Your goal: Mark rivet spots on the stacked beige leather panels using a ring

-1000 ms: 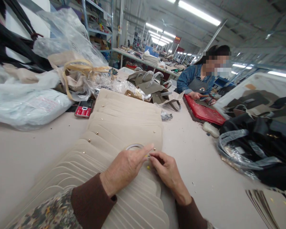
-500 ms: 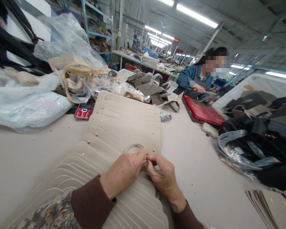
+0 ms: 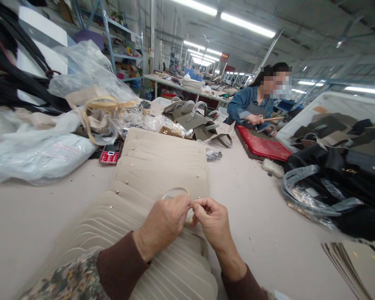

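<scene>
My left hand (image 3: 167, 223) is closed on a thin ring-shaped roll of tape (image 3: 175, 191), pale with a yellowish edge, whose arc shows above the knuckles. My right hand (image 3: 213, 218) pinches with thumb and forefinger, its tips touching the left fingertips. A small yellowish bit of tape (image 3: 192, 222) shows by its curled fingers; the rest of what it grips is hidden. Beneath both hands lies a long overlapping row of beige panels (image 3: 162, 166) with rounded edges. Small metal studs (image 3: 126, 182) sit along the panels' sides.
A red and black phone (image 3: 110, 153) lies left of the panels beside plastic-wrapped bundles (image 3: 53, 156). Grey-brown bag pieces (image 3: 193, 118) stand behind. At right are a red pad (image 3: 262, 143), black bags (image 3: 340, 179) and stacked panels (image 3: 356, 266). Across the table a person (image 3: 253, 102) holds a wooden-handled tool.
My right hand's fingers have turned slightly upward, and a yellowish bit now shows below them. My left hand keeps the roll. The whole view has shifted a little.
</scene>
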The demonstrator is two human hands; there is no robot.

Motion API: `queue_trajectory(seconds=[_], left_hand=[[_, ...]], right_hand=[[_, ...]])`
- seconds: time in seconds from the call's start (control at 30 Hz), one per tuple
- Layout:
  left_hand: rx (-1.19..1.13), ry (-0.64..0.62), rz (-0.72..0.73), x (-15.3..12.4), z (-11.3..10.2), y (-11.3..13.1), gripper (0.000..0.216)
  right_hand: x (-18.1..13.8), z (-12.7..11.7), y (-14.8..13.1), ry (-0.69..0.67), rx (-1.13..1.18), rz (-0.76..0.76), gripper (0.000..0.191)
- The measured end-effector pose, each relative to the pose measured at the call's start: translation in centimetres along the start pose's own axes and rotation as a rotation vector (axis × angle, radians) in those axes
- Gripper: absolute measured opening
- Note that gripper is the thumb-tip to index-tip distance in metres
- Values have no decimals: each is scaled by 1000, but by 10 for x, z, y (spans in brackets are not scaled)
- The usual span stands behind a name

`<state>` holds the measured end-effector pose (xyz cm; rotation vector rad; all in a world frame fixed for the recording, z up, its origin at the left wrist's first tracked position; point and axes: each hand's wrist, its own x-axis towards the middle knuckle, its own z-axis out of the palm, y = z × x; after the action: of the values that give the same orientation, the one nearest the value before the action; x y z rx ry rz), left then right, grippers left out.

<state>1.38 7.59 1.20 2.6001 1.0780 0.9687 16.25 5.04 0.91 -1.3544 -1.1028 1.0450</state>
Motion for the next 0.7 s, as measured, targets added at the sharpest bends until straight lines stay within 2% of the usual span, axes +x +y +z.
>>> queue_trajectory(seconds=[0.17, 0.3, 0.53, 0.7], left_hand=[[88, -13, 36, 20, -16, 1, 21], [73, -20, -1, 34, -19, 5, 19], [228, -380, -74, 32, 15, -12, 14], [200, -498, -87, 27, 26, -14, 11]], right_hand=[[17, -1, -19, 14, 70, 15, 23], [38, -16, -10, 150, -20, -19, 24], [42, -48, 27, 45, -118, 28, 34], [35, -50, 42, -21, -184, 85, 36]])
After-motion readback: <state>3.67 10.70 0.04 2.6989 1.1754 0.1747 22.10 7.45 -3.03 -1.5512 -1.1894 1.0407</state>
